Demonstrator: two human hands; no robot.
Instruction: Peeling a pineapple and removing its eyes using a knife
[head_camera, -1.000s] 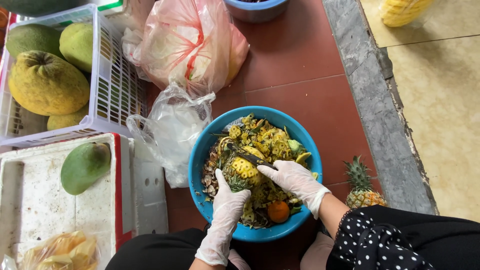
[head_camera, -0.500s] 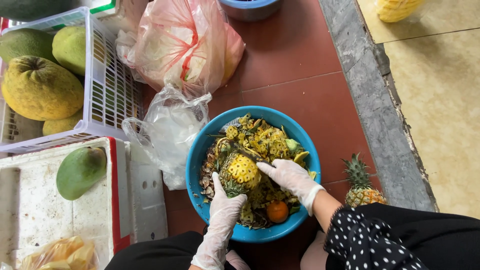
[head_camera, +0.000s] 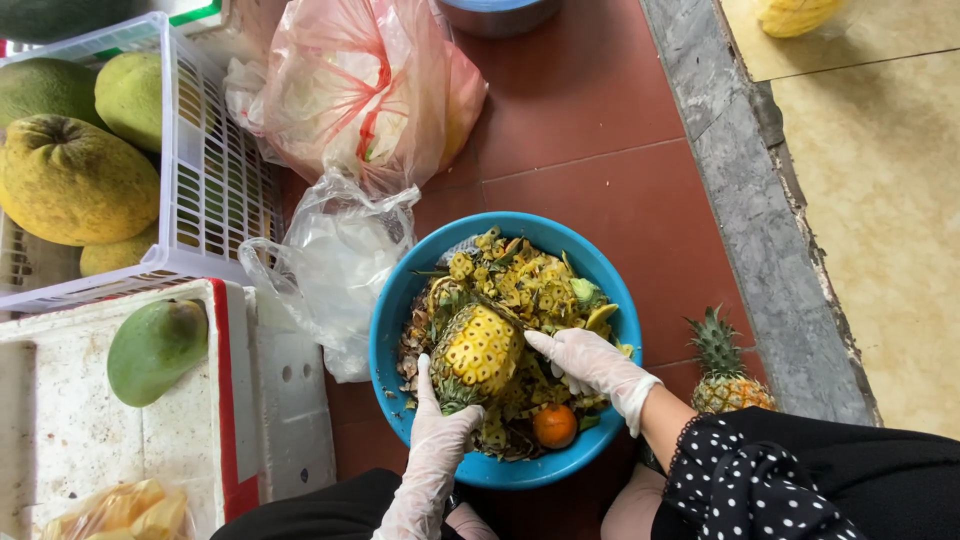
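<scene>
- A half-peeled pineapple (head_camera: 477, 350), yellow flesh dotted with brown eyes, sits in a blue basin (head_camera: 400, 300) of peelings.
- The gloved left hand (head_camera: 440, 430), at the fruit's 7 o'clock, grips its leafy crown.
- The gloved right hand (head_camera: 590, 362), at 3 o'clock, is closed around a knife (head_camera: 500, 312) against the fruit.

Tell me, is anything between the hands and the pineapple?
Nothing visible. The left hand grips the pineapple at its leafy end, and the right hand rests against its side. Only thin gloves cover the hands. Peels fill the blue bowl underneath.
</scene>
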